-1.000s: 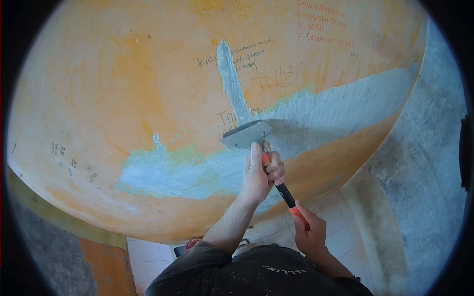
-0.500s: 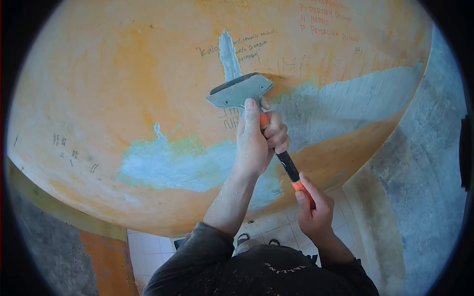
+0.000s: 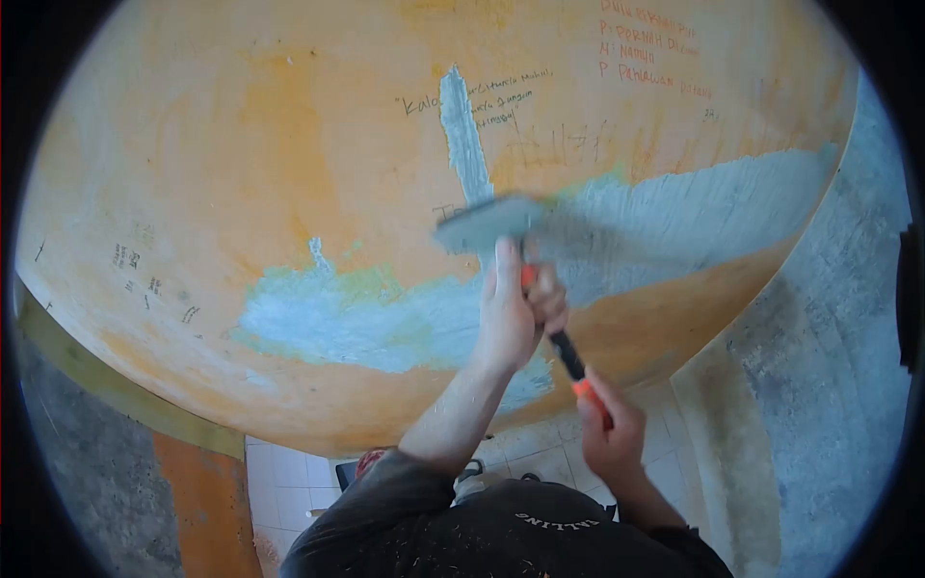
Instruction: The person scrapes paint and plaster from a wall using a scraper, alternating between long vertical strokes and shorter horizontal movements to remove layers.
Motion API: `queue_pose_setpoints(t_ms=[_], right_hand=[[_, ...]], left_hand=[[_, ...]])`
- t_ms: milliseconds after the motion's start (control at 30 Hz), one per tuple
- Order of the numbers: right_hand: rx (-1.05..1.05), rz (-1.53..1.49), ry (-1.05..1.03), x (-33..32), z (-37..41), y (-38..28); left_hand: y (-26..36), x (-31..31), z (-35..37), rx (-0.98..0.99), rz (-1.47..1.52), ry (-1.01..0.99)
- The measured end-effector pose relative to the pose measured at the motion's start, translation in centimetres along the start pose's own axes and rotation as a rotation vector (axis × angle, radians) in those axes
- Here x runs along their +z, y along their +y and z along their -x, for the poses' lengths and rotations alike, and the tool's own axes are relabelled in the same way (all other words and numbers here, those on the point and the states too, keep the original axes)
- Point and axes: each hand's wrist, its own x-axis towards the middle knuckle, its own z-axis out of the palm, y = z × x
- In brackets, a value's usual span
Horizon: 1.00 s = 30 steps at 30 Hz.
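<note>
Both hands grip one long-handled scraper (image 3: 491, 222), its wide grey head blurred by motion against the orange painted wall (image 3: 337, 173). My left hand (image 3: 520, 308) is wrapped around the handle just below the head, the thumb lying up along it. Lower down, at the red end of the black handle (image 3: 567, 354), my right hand (image 3: 614, 424) is closed. A narrow bare grey strip (image 3: 464, 135) runs upward from the scraper head through handwriting. Broader grey-blue patches (image 3: 366, 318) spread to the left and right of the hands.
Red handwriting (image 3: 650, 53) marks the upper right of the wall. A grey surface (image 3: 809, 347) borders it on the right. White floor tiles (image 3: 289, 482) and part of a shoe (image 3: 469, 469) show below, beside an orange strip (image 3: 207, 491).
The scraper head has moved down the wall toward me, uncovering more of the grey strip above it. My left hand has come down with it; both hands keep their grip.
</note>
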Motion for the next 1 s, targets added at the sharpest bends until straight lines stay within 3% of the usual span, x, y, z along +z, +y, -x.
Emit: queue_pose_setpoints(t_ms=[33,133,300,467,533,767,867,1000], right_hand=[[0.138,-0.011,-0.077,0.2,1.5,0.7],[0.152,-0.078,-0.157,0.1,3.7,2.7],[0.155,-0.231,-0.084,-0.8,4.2,5.0],[0.172,-0.226,-0.101,-0.7,4.0,4.0],[0.115,-0.267,0.012,0.3,4.1,4.8],[0.096,-0.224,-0.031,-0.7,1.9,2.5],[0.111,-0.195,-0.041,-0.1,4.9,4.7],[0.112,-0.148,-0.058,-0.9,4.0,3.5]], left_hand=[[-1.1,-1.1,0.9,-0.026,0.012,0.027],[-2.6,-2.4,1.7,-0.021,-0.007,0.107],[-0.4,0.3,0.0,0.047,0.031,0.004],[-2.6,-1.5,1.4,0.034,0.021,0.129],[-2.4,-1.2,0.8,0.052,0.028,0.102],[-0.1,-0.2,0.0,0.099,0.012,-0.018],[-3.0,-2.9,2.2,-0.003,0.072,0.08],[-2.0,-1.8,1.6,0.012,0.064,0.083]])
